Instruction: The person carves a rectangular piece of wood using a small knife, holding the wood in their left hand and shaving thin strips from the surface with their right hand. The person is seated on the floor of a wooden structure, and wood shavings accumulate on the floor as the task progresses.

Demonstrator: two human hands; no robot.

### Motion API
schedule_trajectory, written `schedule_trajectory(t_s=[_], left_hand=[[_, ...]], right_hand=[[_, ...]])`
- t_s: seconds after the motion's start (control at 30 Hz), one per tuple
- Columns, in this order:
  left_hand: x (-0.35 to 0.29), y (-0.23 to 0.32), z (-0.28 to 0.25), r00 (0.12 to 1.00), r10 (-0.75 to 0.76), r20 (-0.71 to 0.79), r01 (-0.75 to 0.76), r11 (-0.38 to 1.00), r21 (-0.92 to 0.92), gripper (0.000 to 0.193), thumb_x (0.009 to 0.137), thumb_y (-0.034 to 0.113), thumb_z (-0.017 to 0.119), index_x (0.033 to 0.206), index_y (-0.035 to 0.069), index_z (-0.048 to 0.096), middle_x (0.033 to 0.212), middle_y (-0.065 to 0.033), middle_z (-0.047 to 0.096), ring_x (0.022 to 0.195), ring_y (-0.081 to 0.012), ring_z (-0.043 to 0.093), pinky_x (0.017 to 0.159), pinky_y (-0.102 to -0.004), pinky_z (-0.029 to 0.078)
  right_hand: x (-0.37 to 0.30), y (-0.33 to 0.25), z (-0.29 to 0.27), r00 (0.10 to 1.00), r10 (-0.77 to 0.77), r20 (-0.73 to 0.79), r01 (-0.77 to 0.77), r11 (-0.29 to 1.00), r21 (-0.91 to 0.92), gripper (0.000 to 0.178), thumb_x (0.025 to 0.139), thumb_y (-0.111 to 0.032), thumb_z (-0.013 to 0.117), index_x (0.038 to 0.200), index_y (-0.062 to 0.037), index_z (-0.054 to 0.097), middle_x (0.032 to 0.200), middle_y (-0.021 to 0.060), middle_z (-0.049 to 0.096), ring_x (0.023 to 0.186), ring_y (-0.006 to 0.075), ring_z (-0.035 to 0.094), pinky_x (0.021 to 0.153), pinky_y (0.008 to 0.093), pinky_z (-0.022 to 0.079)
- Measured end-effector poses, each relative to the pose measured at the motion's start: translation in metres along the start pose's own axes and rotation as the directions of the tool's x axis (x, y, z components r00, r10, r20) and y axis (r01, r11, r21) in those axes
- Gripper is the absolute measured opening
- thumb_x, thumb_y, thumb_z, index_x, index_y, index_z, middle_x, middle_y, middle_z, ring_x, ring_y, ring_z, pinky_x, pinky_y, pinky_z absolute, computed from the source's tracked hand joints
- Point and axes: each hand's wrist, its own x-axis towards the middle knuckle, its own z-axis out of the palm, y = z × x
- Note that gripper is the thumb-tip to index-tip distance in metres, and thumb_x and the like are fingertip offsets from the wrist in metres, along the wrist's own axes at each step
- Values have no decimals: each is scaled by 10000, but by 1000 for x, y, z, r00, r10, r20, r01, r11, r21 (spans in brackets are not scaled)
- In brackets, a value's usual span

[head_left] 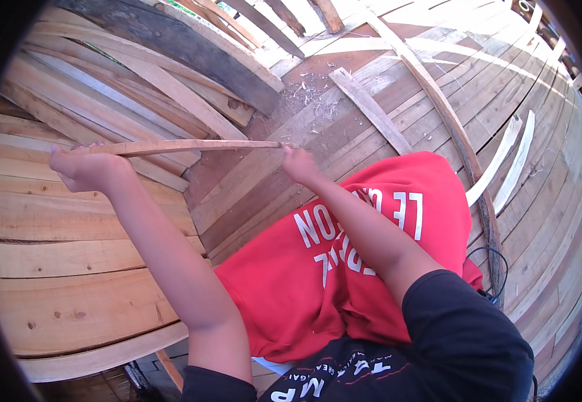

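Observation:
A long, narrow wooden strip point(190, 145) spans the space between my hands, roughly level across the view. My left hand point(90, 169) is closed on its left end, palm beneath the wood, with the fingertips partly hidden. At the strip's right end, which looks darker, my right hand point(298, 165) is closed on the tip; its fingers are slightly smeared by motion. Whether a small tool is also in the right hand, I cannot make out. Red cloth with white lettering point(398, 201) covers my lap below the right forearm.
Stacked planks point(137, 87) lean at the upper left, beside a dark thick board point(190, 50). A plank surface point(83, 261) fills the left. Wood shavings point(314, 100) litter the floor near a loose board point(371, 110). A long curved pole point(438, 100) and pale strips point(515, 161) lie at right.

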Motion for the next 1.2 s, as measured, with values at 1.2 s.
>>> schedule_trajectory(t_s=[1.2], left_hand=[[17, -9, -28, 888, 91, 451, 76, 938, -339, 304, 804, 428, 539, 868, 142, 460, 654, 15, 421, 542, -104, 404, 536, -269, 360]], right_hand=[[-39, -58, -3, 998, -12, 60, 2, 988, 154, 549, 995, -400, 411, 844, 73, 644, 775, 289, 643, 699, 459, 631, 729, 516, 496]])
